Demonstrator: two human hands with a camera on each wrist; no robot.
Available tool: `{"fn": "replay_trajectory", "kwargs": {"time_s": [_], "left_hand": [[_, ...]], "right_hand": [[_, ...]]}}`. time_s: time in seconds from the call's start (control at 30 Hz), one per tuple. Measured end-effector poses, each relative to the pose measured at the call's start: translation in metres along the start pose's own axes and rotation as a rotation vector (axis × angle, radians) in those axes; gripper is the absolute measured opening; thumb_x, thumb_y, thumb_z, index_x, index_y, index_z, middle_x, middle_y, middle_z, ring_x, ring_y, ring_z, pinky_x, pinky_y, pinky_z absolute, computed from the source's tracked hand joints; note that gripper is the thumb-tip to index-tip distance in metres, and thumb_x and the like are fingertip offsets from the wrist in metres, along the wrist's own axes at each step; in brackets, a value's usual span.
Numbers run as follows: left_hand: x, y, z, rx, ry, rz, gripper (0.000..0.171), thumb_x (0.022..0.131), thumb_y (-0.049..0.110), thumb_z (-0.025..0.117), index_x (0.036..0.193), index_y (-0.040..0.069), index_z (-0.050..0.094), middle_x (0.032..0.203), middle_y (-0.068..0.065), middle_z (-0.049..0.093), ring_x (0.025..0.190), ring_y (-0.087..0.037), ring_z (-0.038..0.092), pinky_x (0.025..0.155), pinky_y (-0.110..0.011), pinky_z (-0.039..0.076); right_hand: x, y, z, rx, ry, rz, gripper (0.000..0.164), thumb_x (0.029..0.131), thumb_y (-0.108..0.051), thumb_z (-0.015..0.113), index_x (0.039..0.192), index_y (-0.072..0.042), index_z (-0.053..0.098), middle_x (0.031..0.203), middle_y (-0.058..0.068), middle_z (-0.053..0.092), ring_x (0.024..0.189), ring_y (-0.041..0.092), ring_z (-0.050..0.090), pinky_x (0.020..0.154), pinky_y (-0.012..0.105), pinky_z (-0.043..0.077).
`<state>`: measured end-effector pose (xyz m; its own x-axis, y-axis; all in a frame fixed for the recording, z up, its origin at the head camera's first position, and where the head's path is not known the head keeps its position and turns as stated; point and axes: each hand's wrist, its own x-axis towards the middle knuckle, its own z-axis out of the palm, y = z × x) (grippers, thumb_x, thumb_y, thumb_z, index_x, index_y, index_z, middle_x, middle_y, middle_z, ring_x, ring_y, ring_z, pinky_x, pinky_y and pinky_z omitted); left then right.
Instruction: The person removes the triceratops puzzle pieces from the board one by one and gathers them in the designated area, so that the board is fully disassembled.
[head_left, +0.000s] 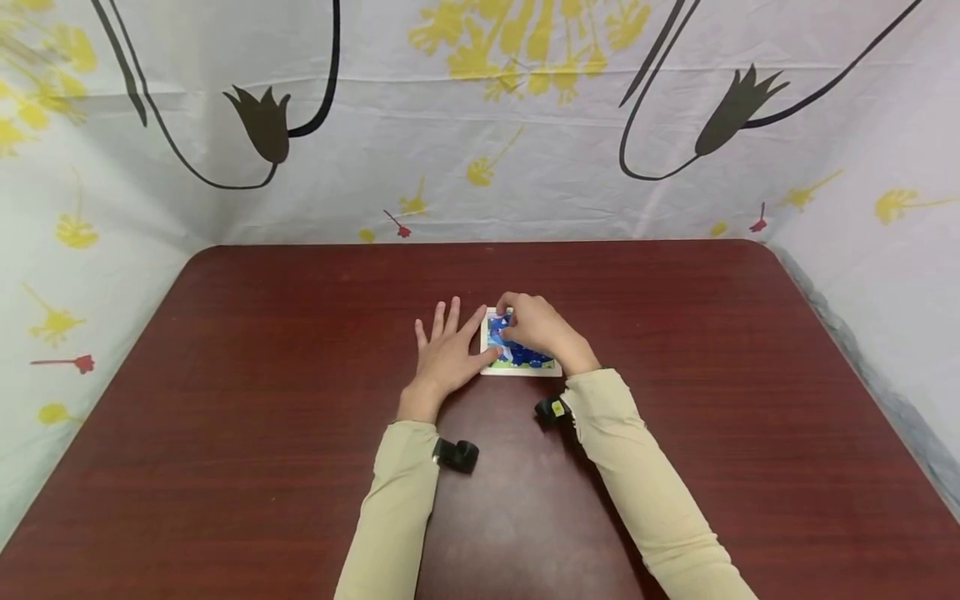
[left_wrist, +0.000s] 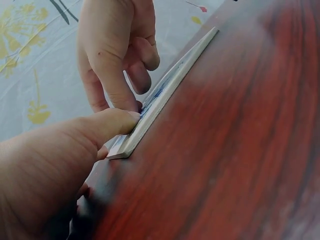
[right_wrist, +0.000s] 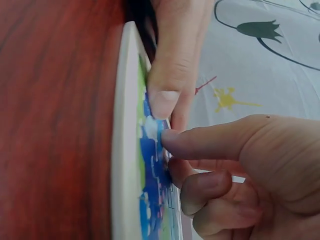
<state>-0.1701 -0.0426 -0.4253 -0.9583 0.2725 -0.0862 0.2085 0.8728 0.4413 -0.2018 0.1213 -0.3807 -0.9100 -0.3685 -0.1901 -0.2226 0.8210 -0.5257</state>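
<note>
A small jigsaw puzzle [head_left: 525, 357] with a white border lies flat on the table, its picture mostly blue with some green. My left hand [head_left: 447, 358] rests at its left side with fingers spread straight. The left thumb [left_wrist: 112, 122] presses on the picture near the lower left edge. Over the puzzle's upper part, my right hand [head_left: 542, 325] is bent, thumb and index finger pinching a blue piece [right_wrist: 161, 134] at the left of the picture. Its other fingers [right_wrist: 220, 205] are curled. The fingertips hide most of that piece.
The dark red-brown wooden table [head_left: 262, 375] spreads around both arms. Behind it hangs a white cloth [head_left: 360, 167] printed with flowers, which also runs along both sides. A black wrist camera [head_left: 457, 456] is strapped at the left cuff, another camera [head_left: 551, 410] at the right.
</note>
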Motion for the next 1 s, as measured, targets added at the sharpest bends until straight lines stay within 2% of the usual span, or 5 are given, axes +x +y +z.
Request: {"fn": "replay_trajectory", "kwargs": {"time_s": [0.23, 0.53, 0.7, 0.8, 1.0], "left_hand": [[0.0, 0.002, 0.001, -0.001, 0.012, 0.005, 0.073, 0.087, 0.06, 0.048, 0.149, 0.031, 0.023, 0.155, -0.008, 0.003, 0.141, -0.027, -0.007, 0.105, -0.057, -0.008], [0.0, 0.0, 0.001, 0.001, 0.03, 0.007, 0.073, 0.087, 0.059, 0.05, 0.148, 0.03, 0.024, 0.155, -0.008, 0.005, 0.141, -0.027, -0.006, 0.105, -0.057, -0.008], [0.0, 0.0, 0.001, 0.001, 0.03, 0.008, 0.072, 0.087, 0.059, 0.049, 0.148, 0.03, 0.024, 0.155, -0.008, 0.005, 0.141, -0.027, -0.005, 0.105, -0.057, -0.007], [0.0, -0.001, 0.002, -0.002, 0.032, 0.009, 0.072, 0.087, 0.059, 0.049, 0.148, 0.03, 0.024, 0.155, -0.008, 0.005, 0.141, -0.027, -0.005, 0.105, -0.057, -0.007], [0.0, 0.0, 0.002, 0.003, 0.032, 0.007, 0.073, 0.087, 0.06, 0.049, 0.148, 0.031, 0.024, 0.155, -0.008, 0.004, 0.141, -0.027, -0.006, 0.105, -0.057, -0.007]], "right_hand": [[0.003, 0.003, -0.003, 0.026, -0.041, -0.01, 0.01, 0.084, -0.005, 0.062, 0.094, -0.003, 0.061, 0.074, 0.007, 0.057, 0.063, 0.018, 0.05, 0.062, 0.03, 0.041], [0.004, -0.008, 0.001, -0.067, -0.011, 0.044, 0.028, 0.085, -0.006, 0.062, 0.113, -0.003, 0.057, 0.079, 0.007, 0.06, 0.067, 0.019, 0.053, 0.073, 0.04, 0.044], [0.004, -0.01, 0.001, -0.103, 0.012, 0.055, 0.029, 0.085, -0.008, 0.063, 0.114, -0.005, 0.059, 0.094, 0.01, 0.065, 0.069, 0.021, 0.052, 0.075, 0.041, 0.043], [0.003, -0.01, 0.001, -0.116, 0.029, 0.051, 0.029, 0.084, -0.008, 0.064, 0.113, -0.005, 0.062, 0.102, 0.011, 0.065, 0.07, 0.022, 0.052, 0.071, 0.039, 0.044], [0.002, -0.01, 0.001, -0.115, 0.052, 0.054, 0.028, 0.083, -0.009, 0.065, 0.111, -0.008, 0.064, 0.097, 0.009, 0.065, 0.063, 0.02, 0.05, 0.058, 0.032, 0.041]]}}
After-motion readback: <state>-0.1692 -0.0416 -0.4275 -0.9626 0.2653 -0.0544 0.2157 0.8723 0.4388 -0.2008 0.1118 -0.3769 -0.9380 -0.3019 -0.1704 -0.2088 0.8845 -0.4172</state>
